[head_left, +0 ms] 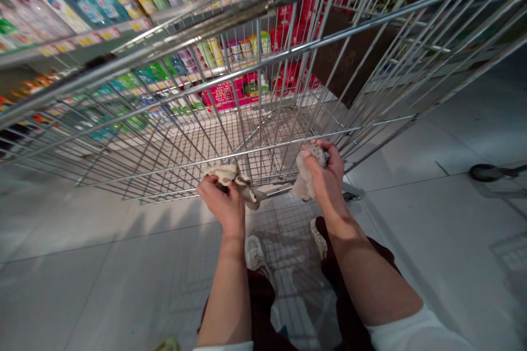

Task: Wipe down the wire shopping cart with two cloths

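A metal shopping cart (197,85) stands in front of me, its wire side facing me. My left hand (225,203) is closed on a cream cloth (225,174) at a lower horizontal bar of the cart; part of the cloth hangs down to the right. To the right, my right hand (327,173) grips a crumpled grey cloth (305,175) against the same bar, near the cart's corner. The cloths hide part of the bar and some of my fingers.
Shelves (88,38) with bottles and tubs run behind the cart. A dark brown panel (349,49) hangs on the cart's far side. My shoes (256,255) are on the tiled floor (135,279) below. A black wheel (485,173) of another cart shows at right.
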Demonstrator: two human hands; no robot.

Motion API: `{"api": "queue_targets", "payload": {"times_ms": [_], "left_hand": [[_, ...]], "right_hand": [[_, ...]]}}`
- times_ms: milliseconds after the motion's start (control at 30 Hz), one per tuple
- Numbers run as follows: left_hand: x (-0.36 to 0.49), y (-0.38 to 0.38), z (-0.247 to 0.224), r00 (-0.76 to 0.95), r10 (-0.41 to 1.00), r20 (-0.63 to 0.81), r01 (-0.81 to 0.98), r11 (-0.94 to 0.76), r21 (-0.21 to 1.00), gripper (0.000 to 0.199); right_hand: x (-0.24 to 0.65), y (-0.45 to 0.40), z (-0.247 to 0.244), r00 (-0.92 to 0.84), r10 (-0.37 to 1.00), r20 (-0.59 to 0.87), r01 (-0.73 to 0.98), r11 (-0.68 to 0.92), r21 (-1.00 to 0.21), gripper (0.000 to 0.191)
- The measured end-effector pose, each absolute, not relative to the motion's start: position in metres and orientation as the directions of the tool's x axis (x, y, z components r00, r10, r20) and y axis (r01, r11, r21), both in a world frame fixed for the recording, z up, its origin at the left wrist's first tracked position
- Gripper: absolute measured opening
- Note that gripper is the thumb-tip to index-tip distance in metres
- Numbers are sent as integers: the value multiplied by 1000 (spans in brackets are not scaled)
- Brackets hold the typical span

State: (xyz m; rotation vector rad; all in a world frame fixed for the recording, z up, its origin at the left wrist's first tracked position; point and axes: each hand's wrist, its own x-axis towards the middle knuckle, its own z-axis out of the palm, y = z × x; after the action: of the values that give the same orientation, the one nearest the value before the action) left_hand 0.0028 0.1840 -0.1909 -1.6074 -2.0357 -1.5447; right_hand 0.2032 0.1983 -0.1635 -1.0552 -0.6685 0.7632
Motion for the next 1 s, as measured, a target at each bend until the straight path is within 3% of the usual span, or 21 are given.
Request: {"api": "queue_targets", "payload": {"times_ms": [100, 200, 367, 433, 600, 800, 1000], "left_hand": [[-8, 177, -200, -401, 745, 532, 763, -49, 644, 21], [-14, 174, -197, -441, 734, 516, 700, -79, 710, 20], [-10, 183, -171, -581, 417, 699, 694, -194, 693, 26], [-7, 188, -164, -585, 355, 729, 707, -216, 673, 27], [-12, 192, -171, -617, 482, 622, 640, -152, 753, 24], [-29, 179, -191, -605, 714, 353, 607, 126, 784, 25], [-34, 188, -194, -609, 705, 364, 420, -102, 902, 40]], "right_hand": [[202, 199, -164, 587, 801, 118, -211, 292, -933, 26], [201, 200, -166, 600, 790, 125, -187, 291, -938, 25], [202, 200, -167, 597, 792, 124, -180, 283, -942, 26], [203, 199, -167, 579, 805, 127, -183, 281, -942, 25], [205, 198, -166, 551, 826, 118, -223, 282, -933, 27], [203, 200, -166, 567, 815, 114, -214, 280, -936, 27], [202, 202, -166, 589, 799, 120, -214, 298, -930, 26]]}}
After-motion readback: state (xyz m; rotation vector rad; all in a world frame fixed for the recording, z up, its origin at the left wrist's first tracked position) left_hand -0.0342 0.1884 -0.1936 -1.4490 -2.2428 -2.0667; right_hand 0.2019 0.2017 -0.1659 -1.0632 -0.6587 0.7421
